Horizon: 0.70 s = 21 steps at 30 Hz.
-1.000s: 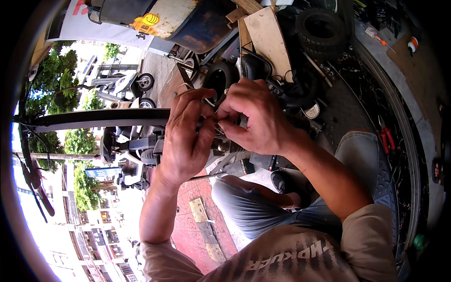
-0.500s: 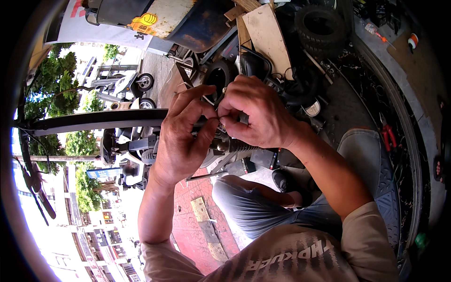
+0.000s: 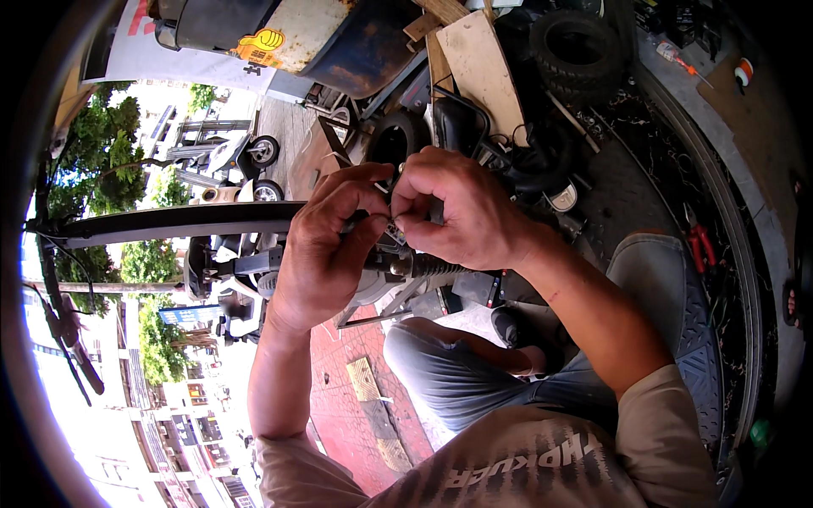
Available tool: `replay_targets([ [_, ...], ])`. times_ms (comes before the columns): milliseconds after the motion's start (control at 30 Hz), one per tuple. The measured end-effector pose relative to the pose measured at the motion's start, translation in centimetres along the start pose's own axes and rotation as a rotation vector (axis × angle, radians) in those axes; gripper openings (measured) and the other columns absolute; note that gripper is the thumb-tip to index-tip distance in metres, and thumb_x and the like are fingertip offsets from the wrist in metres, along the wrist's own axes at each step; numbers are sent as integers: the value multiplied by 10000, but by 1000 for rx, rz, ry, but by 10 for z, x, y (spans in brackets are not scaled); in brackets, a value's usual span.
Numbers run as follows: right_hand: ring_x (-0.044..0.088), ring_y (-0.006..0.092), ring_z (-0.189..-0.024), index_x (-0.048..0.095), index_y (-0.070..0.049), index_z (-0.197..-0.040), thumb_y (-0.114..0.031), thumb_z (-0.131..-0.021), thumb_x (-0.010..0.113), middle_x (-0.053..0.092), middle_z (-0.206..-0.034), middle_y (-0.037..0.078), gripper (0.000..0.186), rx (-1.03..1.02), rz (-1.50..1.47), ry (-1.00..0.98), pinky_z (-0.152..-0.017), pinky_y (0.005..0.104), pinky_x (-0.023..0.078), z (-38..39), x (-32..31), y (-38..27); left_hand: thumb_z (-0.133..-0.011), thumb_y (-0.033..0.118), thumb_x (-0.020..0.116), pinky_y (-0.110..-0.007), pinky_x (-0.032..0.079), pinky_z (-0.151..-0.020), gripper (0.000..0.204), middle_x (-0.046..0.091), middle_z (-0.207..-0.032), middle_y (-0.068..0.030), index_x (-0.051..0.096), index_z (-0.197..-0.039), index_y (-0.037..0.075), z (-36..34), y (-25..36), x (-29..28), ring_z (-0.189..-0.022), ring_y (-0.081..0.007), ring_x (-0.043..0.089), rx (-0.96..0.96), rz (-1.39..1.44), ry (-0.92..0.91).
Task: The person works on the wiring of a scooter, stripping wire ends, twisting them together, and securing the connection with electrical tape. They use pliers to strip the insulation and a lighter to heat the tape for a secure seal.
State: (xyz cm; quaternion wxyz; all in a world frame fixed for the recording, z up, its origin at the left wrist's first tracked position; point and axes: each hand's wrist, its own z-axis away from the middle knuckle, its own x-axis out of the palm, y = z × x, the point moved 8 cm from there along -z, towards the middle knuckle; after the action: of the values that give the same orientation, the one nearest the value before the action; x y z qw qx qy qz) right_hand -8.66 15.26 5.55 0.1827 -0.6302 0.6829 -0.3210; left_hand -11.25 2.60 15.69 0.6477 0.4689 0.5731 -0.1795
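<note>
Saw the right hand (image 3: 466, 212) sunk slightly lower in the view than half a second earlier and the left hand (image 3: 326, 245) drawn a little back, with nearly the same pose in both. Found a small thin piece (image 3: 391, 218) between the two sets of fingertips, near the middle of the view; could not identify it, too tiny and half covered. Made out just beneath it a rounded metal fitting (image 3: 397, 267) with a dull shine and, alongside, a ribbed black sleeve (image 3: 440, 267). Noticed a smooth, gently curved black bar (image 3: 186, 218) reaching leftward from behind the left hand. Spotted beyond the fingers a matt rubber tyre (image 3: 417, 129), a flat pale wooden board (image 3: 481, 68) and a rust-stained metal drum (image 3: 364, 51). Picked out stacked tyres (image 3: 584, 80) farther off, red-handled pliers (image 3: 699, 245) at the right, faded denim jeans (image 3: 449, 364) below and patterned red paving (image 3: 334, 406) past the knee. Saw both hands brought almost tip to tip: on the left, thumb and forefinger pinched on the piece beneath loosely bent fingers; on the right, thumb and forefinger bowed into a ring and closed on it. Could not tell the firmness of either pinch.
</note>
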Motion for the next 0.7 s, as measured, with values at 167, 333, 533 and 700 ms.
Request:
replay_targets([
  [167,708,311,-822,688,-45,-844,-30,-801,800,701,-839,108,121,57,7,14,-749,439,567,-2,1,0,-969,-80,706,-418,543,-1064,136,728,-1441,-207,709,-1064,17,0,2,-1,-1245,-354,720,-26,2,-7],
  [333,722,349,-844,689,-48,-817,-58,-789,795,724,-827,123,110,92,6,16,-768,465,572,-2,1,2,-976,-91,697,-408,540,-1074,142,728,-1427,-203,713,-1076,8,-2,-1,1,-1243,-335,721,-52,60,-37],
  [533,725,322,-849,716,-37,-839,-82,-804,806,724,-836,113,107,159,-104,-10,-776,444,576,-1,1,9,-1012,-105,672,-368,527,-1098,127,727,-1399,-151,712,-1088,-11,-1,-20,7,-1250,-236,698,-163,368,-110],
  [700,734,320,-855,738,-29,-846,-91,-810,808,745,-845,116,101,118,-90,-23,-794,439,579,-2,-1,10,-1029,-109,658,-362,517,-1113,123,718,-1404,-142,711,-1088,-16,-3,-19,8,-1261,-216,682,-216,449,-129],
])
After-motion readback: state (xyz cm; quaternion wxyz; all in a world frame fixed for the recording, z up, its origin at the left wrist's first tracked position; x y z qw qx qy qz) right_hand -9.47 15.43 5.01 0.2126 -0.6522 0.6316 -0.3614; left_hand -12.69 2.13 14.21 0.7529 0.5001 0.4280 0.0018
